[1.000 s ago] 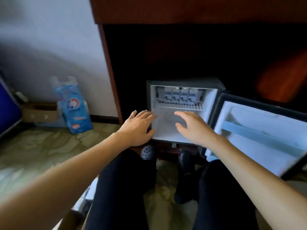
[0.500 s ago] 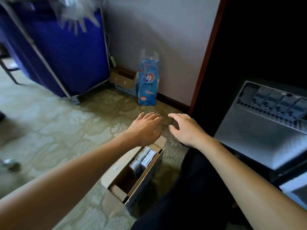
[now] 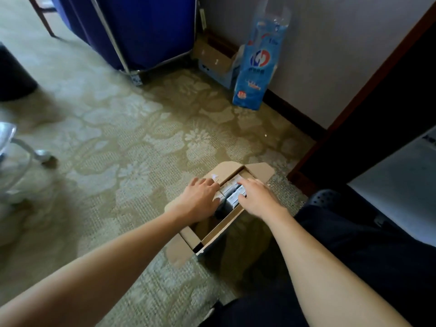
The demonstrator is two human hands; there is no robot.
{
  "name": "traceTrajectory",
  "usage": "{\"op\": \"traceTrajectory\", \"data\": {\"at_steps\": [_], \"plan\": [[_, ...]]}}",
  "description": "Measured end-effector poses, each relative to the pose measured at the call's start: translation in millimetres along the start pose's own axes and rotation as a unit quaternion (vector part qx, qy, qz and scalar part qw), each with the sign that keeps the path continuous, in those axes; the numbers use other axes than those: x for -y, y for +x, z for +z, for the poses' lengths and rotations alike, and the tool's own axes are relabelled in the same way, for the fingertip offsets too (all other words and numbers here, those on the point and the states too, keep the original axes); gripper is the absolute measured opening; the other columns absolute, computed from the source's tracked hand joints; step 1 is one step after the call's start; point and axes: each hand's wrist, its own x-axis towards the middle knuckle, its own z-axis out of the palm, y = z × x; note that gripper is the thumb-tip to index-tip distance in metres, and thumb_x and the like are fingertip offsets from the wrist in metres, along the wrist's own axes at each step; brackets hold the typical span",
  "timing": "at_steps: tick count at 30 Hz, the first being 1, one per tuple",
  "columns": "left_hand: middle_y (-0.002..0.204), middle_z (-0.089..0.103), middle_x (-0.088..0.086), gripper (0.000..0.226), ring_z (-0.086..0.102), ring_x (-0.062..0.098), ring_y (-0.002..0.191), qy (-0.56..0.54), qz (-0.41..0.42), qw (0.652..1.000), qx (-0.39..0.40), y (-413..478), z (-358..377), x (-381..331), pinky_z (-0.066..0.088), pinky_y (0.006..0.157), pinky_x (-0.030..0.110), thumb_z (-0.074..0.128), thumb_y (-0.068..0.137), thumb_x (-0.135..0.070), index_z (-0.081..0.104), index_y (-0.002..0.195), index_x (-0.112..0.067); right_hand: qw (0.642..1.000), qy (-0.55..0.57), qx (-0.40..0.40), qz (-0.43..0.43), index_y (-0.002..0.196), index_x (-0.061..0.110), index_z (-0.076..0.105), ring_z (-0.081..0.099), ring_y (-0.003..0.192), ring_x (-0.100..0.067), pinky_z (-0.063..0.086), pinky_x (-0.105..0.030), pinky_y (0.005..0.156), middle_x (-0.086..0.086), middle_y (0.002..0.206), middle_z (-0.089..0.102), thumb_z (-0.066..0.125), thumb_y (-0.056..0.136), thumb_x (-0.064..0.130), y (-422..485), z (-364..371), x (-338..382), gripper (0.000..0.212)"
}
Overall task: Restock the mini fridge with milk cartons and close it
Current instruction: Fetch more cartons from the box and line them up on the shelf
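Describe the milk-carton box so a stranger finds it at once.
Start at the blue cart, then follow the patterned carpet toward the person's legs. The open cardboard box lies there under the left hand and right hand. Unlike the smaller box by the wall, it holds pale cartons.

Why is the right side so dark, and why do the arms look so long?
Head view: the cabinet on the right sits in deep shadow while the carpet is lit; the wide lens stretches both forearms toward the edges; the metal leg at far left is smeared; the left hand and right hand at the cardboard box look fairly sharp.
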Motion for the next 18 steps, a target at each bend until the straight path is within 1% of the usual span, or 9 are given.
{"op": "traceTrajectory", "data": {"at_steps": [3,5,7,10,12,14,16,18], "plan": [[0.147,0.043,0.006,0.044,0.029,0.024,0.143,0.004,-0.023,1.0,0.004,-3,31,2,0.011,0.122,0.049,0.048,0.097,-0.04,0.055,0.136,-0.02,0.999,-0.003,0.041,0.006,0.14,0.02,0.049,0.046,0.13,-0.025,0.041,-0.043,0.107,-0.004,0.139,0.055,0.054,0.097,0.026,10,26,4,0.044],[0.153,0.034,0.008,0.049,0.019,0.026,0.148,0.0,-0.054,0.999,0.006,-5,49,0,0.005,0.123,0.052,0.048,0.097,-0.038,0.05,0.142,-0.018,0.998,-0.007,0.055,0.014,0.14,0.02,0.05,0.046,0.13,-0.026,0.04,-0.043,0.108,-0.004,0.138,0.055,0.056,0.096,0.026,17,42,4,0.045],[0.156,0.027,0.011,0.056,0.014,0.029,0.148,0.001,-0.081,0.997,0.011,-5,66,-3,0.004,0.123,0.053,0.049,0.096,-0.039,0.043,0.146,-0.016,0.998,-0.01,0.055,0.024,0.139,0.017,0.05,0.044,0.131,-0.026,0.04,-0.042,0.108,-0.006,0.138,0.054,0.057,0.095,0.027,26,53,5,0.046],[0.159,0.018,0.015,0.067,0.01,0.033,0.149,0.013,-0.114,0.993,0.017,-2,86,-9,0.007,0.122,0.053,0.047,0.095,-0.043,0.029,0.152,-0.011,0.998,-0.008,0.036,0.047,0.135,0.014,0.051,0.043,0.13,-0.028,0.041,-0.04,0.102,-0.01,0.136,0.051,0.057,0.096,0.025,36,65,6,0.041],[0.156,0.02,0.016,0.068,0.017,0.035,0.145,0.019,-0.128,0.992,0.002,3,92,-13,0.012,0.121,0.051,0.047,0.095,-0.044,0.028,0.151,-0.009,0.998,0.005,0.015,0.065,0.132,0.014,0.052,0.042,0.128,-0.028,0.041,-0.038,0.101,-0.011,0.136,0.048,0.058,0.096,0.021,40,73,7,0.037],[0.148,0.028,0.015,0.064,0.028,0.035,0.135,0.024,-0.139,0.99,-0.026,9,95,-15,0.022,0.118,0.048,0.049,0.094,-0.045,0.035,0.144,-0.008,0.997,0.011,0.001,0.083,0.13,0.014,0.052,0.04,0.125,-0.029,0.04,-0.036,0.1,-0.012,0.135,0.045,0.061,0.095,0.019,44,79,8,0.036],[0.137,0.036,0.014,0.057,0.037,0.033,0.123,0.024,-0.145,0.988,-0.052,16,97,-15,0.031,0.11,0.045,0.052,0.092,-0.045,0.043,0.133,-0.007,0.996,0.012,0.0,0.094,0.129,0.014,0.052,0.038,0.125,-0.03,0.041,-0.036,0.099,-0.013,0.134,0.042,0.066,0.092,0.02,47,84,7,0.04],[0.126,0.041,0.014,0.05,0.043,0.032,0.112,0.026,-0.148,0.986,-0.069,22,99,-15,0.037,0.102,0.043,0.056,0.089,-0.041,0.051,0.123,-0.005,0.995,0.004,0.004,0.098,0.13,0.015,0.05,0.037,0.124,-0.03,0.04,-0.036,0.1,-0.013,0.134,0.042,0.069,0.09,0.021,48,88,5,0.045]]}}
